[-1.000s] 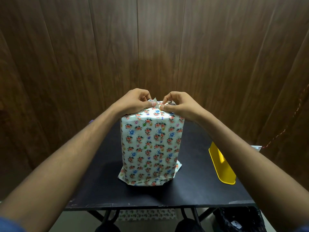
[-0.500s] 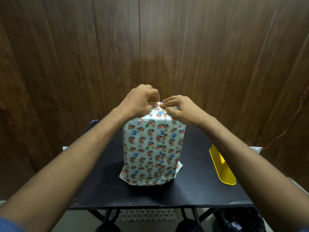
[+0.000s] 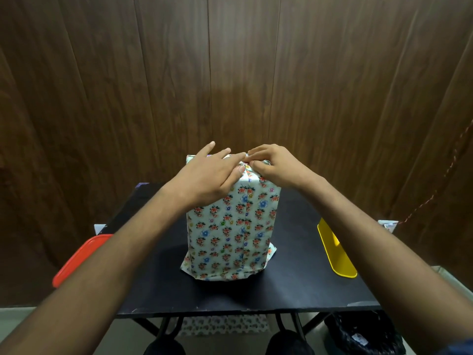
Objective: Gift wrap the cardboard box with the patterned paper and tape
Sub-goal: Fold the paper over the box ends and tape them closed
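Note:
The box [image 3: 230,226] stands upright in the middle of the black table [image 3: 294,290], fully covered in white paper with small flowers. A seam runs down its front face and loose paper flares at its base. My left hand [image 3: 207,172] lies flat on the top with straight fingers pressing the folded paper down. My right hand [image 3: 271,165] sits at the top's right half, its thumb and fingertips pinching the paper fold at the centre. No tape is visible.
A yellow plastic piece [image 3: 335,249] lies on the table's right side. A red lid [image 3: 76,257] pokes out at the left edge. A dark wooden wall stands close behind. A black bag [image 3: 363,334] sits on the floor under the right corner.
My left hand has uncurled from a pinch and now lies flat on the box top. The right hand keeps its pinch at the centre fold. The camera has tilted, showing the red lid.

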